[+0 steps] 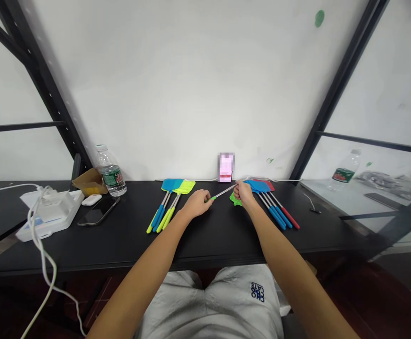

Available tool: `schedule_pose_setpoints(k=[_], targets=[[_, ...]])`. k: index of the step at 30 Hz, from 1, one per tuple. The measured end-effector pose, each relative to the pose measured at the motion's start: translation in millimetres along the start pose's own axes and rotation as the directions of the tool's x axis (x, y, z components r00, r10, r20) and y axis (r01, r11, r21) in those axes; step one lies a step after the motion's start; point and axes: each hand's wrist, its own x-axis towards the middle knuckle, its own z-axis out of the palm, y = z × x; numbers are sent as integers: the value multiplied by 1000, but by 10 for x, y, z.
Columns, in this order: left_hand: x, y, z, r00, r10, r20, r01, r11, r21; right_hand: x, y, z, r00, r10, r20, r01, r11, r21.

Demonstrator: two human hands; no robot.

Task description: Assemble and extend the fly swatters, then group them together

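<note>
Between my hands is a fly swatter with a thin metal rod (225,190) and a green handle. My left hand (197,202) is closed around the handle end. My right hand (243,192) grips the far end of the rod in a fist. A bright green swatter head (236,200) shows just below my right hand; its join to the rod is hidden. To the left lie several blue and yellow-green fly swatters (172,202), heads toward the wall. Right of my right hand is a group of blue and red fly swatters (274,205), their heads partly covered by that hand.
A phone (225,167) with a lit screen leans on the wall. At left on the black table (222,240) are a water bottle (111,174), a cardboard box (90,181), a dark phone (99,211), a white case (91,200) and a power strip (53,214) with cables.
</note>
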Motion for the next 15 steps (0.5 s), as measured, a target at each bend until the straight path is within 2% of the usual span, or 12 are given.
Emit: schedule_pose_setpoints(k=[6,10,13,15], targets=[[-17,76,-11,996,74,44,-70,995,-68,8,70,1,984,84,158,-69,993,-99],[-25,119,18,997,41,66,-34,993,-115,0,133,20,927,165,337,-107,977,-185],[-23,139,31,997,16,76,-4,988,-156,-18,164,51,877,191,441,-79,963,-260],[-17,139,34,998,-2,62,13,985,-170,-20,153,51,905,138,403,1,946,-325]])
